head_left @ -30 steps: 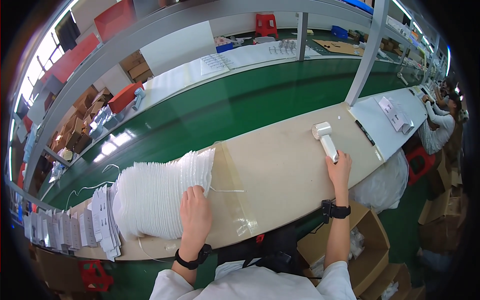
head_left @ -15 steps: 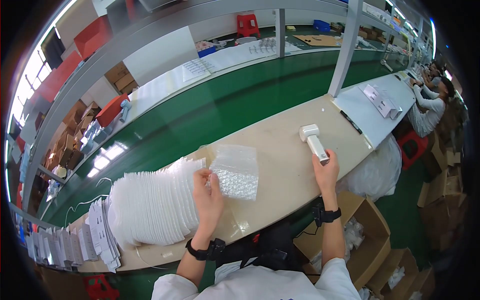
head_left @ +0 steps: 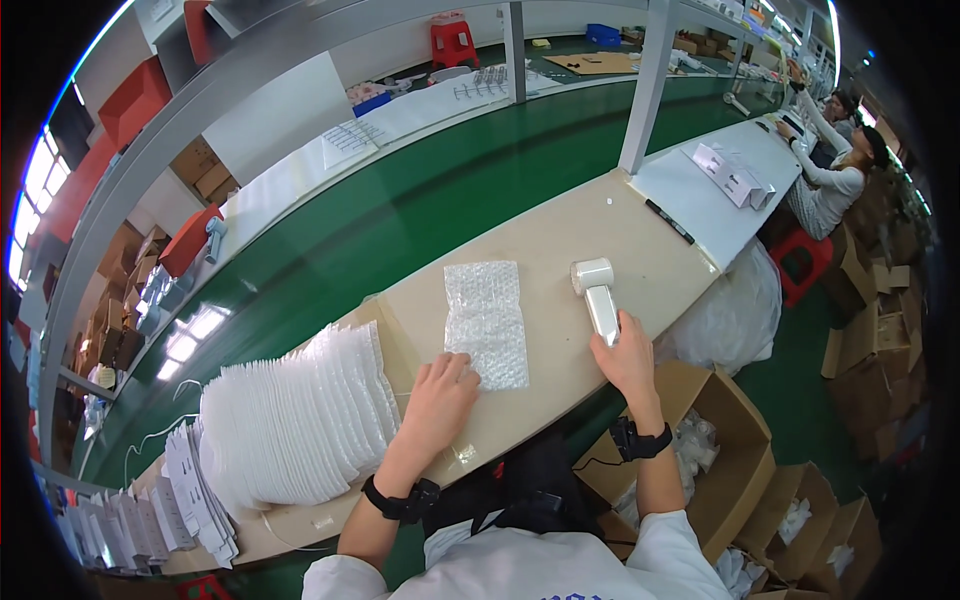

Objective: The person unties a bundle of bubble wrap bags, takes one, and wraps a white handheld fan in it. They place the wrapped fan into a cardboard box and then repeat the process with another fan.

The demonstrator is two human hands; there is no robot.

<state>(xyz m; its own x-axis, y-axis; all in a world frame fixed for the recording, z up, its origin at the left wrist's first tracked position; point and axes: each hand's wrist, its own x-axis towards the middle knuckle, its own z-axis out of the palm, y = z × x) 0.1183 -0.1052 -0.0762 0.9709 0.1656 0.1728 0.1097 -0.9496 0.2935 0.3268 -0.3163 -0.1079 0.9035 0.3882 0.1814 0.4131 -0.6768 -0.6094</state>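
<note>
My right hand (head_left: 627, 355) is closed round the handle end of a white handheld device (head_left: 602, 308), which has a short drum-shaped head and a flat straight handle. It points away from me over the table. My left hand (head_left: 440, 402) has its fingers curled on the lower left edge of a clear bubble-wrap bag (head_left: 486, 322), which lies flat on the beige tabletop (head_left: 560, 365). The fingertips are partly hidden, but they appear to grip that edge. Left of this hand stands a long row of stacked bubble-wrap bags (head_left: 295, 420).
Folded white cartons (head_left: 195, 490) lie at the far left. A black pen (head_left: 669, 221) and an opened white box (head_left: 730, 175) are to the right, near a metal post (head_left: 648, 90). Brown cardboard boxes (head_left: 735, 480) stand beside me; people sit farther along the bench.
The bubble-wrap bag has gone from raised and tilted to flat on the table. My left hand has moved to its lower edge. The view has shifted slightly; my right hand keeps the device.
</note>
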